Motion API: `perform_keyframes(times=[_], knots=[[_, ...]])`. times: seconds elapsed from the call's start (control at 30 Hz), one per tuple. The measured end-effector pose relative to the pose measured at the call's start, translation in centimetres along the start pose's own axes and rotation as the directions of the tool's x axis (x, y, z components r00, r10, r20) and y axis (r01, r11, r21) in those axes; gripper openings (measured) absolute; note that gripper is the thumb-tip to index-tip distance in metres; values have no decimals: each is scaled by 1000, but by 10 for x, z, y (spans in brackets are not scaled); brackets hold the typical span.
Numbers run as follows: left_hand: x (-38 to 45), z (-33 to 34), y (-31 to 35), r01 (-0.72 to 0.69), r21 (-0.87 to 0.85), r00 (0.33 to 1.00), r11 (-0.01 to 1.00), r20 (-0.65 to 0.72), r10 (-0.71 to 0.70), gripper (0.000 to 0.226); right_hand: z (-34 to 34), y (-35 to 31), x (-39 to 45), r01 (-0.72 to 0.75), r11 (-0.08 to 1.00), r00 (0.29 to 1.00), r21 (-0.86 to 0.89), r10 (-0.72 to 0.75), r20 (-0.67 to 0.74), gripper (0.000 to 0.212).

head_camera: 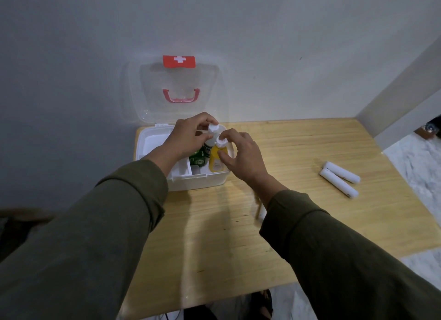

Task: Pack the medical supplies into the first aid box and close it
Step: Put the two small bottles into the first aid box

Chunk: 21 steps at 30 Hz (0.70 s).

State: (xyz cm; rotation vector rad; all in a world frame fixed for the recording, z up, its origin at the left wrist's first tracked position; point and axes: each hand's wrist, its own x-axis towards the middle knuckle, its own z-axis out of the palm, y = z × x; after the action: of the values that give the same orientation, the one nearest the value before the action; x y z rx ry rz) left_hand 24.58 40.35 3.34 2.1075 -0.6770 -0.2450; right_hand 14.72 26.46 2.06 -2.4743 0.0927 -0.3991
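The white first aid box (pixel 198 182) stands open at the table's back left, its clear lid (pixel 171 93) with a red cross label and pink handle leaning against the wall. Inside stand a yellow bottle (pixel 216 161) with a white cap, a white-capped bottle (pixel 210 144) behind it, and a green packet (pixel 198 160). My left hand (pixel 188 138) pinches the cap of the rear bottle. My right hand (pixel 241 155) holds the yellow bottle at its cap and side. Two white rolls (pixel 340 177) lie on the table to the right.
The wooden table (pixel 238 224) meets a grey wall at the back. A small white object (pixel 262 211) shows partly under my right wrist. A white removable tray (pixel 155 143) fills the box's left side. Marble floor lies beyond the table's right edge.
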Motion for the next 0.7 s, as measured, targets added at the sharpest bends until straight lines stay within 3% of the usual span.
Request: perform_keyframes(times=[0.27,0.43,0.57,0.7], knots=[[-6,-2,3,12,9,1000,1000,-20,-12,28,-4,1,-1,-24,1000,999,9,24,37,48],[-8,-11,20,-1,19,992,1000,-128,3,32,-27,-2,-3,-17,1000,1000,20,17,-14,57],[-3,-13,52,-45,13,972,999,-229,47,38,-60,6,0,-39,997,999,-60,37,-24,62],[1,3,85,-18,-46,963,999,-271,5,40,-98,27,-8,-69,981,997,-179,73,15,64]])
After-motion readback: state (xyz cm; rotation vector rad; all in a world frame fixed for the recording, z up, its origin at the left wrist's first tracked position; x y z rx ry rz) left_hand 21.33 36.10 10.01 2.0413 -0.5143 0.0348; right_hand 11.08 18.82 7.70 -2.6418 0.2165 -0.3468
